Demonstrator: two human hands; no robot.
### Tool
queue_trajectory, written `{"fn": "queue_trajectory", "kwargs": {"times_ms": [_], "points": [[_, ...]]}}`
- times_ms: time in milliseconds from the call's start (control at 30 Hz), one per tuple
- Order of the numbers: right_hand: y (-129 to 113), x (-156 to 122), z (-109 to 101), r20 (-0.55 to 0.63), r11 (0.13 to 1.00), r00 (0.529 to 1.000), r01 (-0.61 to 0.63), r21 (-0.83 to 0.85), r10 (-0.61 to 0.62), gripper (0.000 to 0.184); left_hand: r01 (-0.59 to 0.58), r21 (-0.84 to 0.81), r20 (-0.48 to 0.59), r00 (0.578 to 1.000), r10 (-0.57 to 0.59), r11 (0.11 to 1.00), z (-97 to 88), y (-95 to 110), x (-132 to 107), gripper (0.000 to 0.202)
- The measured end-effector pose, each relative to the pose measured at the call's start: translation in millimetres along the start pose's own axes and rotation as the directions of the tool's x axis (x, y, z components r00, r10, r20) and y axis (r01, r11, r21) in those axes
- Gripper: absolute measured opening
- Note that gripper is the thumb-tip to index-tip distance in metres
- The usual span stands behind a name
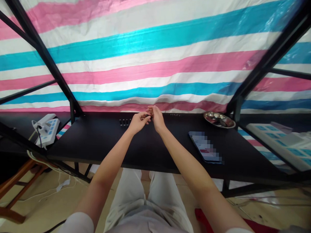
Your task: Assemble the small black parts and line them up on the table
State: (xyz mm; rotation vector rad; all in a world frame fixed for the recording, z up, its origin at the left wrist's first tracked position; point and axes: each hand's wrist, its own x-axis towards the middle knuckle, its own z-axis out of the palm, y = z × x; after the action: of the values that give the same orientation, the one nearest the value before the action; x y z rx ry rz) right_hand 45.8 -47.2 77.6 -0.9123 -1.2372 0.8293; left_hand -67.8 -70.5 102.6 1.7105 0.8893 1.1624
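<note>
Several small dark pieces (124, 122) lie beside your left hand (139, 123); right hand (158, 119) just beside it; fingers bent, can't tell if gripping.

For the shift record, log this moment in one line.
left hand, right hand: close together; grip: unclear; table: small pieces left, phone, metal dish right

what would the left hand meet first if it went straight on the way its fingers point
Most likely the right hand, just ahead of the left hand; whether the two already touch is hard to tell.
</note>
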Motion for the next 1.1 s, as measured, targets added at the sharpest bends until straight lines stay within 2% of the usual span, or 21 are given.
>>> {"fn": "queue_trajectory", "kwargs": {"times_ms": [67,133,233,333,433,533,667,733,833,900,967,1100], "points": [[1,-2,-3,0.047,0.996,0.998,0.042,-0.082,-0.038,0.035,-0.013,0.037,-0.041,0.999,0.015,0.999,-2.6,-5,-1,0.016],[1,-6,-8,0.122,0.963,0.984,0.151,-0.222,-0.127,0.024,-0.026,0.122,-0.092,0.995,0.038,0.992,-6.8,-10,-3,0.017],[0,-12,-15,0.295,0.794,0.917,0.384,-0.471,-0.269,0.017,-0.053,0.271,-0.129,0.988,0.09,0.961,-13.4,-17,-6,0.018],[-2,-17,-18,0.425,0.596,0.867,0.491,-0.636,-0.261,0.017,-0.067,0.336,-0.117,0.987,0.113,0.939,-16.9,-23,-9,0.017],[0,-19,-15,0.472,0.509,0.861,0.498,-0.702,-0.192,0.014,-0.048,0.353,-0.121,0.988,0.096,0.934,-18.3,-29,-11,0.017],[6,-16,-9,0.49,0.535,0.859,0.487,-0.691,-0.149,0.013,-0.022,0.344,-0.131,0.989,0.072,0.939,-20.8,-33,-12,0.019],[12,-6,2,0.46,0.651,0.886,0.385,-0.654,-0.062,0.01,-0.005,0.23,-0.208,0.977,0.055,0.973,-30.9,-33,-16,0.026],[17,1,7,0.439,0.699,0.898,0.29,-0.654,0.038,0.006,0.02,0.135,-0.339,0.94,0.027,0.991,-39.9,-33,-21,0.028],[29,11,15,0.427,0.733,0.879,0.146,-0.664,0.211,0.005,0.052,0.037,-0.568,0.823,-0.022,0.998,-56.0,-39,-29,0.029],[40,16,22,0.418,0.731,0.857,0.072,-0.678,0.303,0.007,0.073,0.014,-0.643,0.764,-0.046,0.997,-65.5,-47,-36,0.029],[52,20,30,0.405,0.708,0.844,0.043,-0.705,0.351,0.007,0.102,0.008,-0.665,0.744,-0.071,0.995,-72.1,-56,-41,0.028],[73,25,48,0.377,0.649,0.834,0.03,-0.76,0.403,0.007,0.126,0.001,-0.654,0.751,-0.095,0.992,-77.1,-69,-46,0.025]]}}
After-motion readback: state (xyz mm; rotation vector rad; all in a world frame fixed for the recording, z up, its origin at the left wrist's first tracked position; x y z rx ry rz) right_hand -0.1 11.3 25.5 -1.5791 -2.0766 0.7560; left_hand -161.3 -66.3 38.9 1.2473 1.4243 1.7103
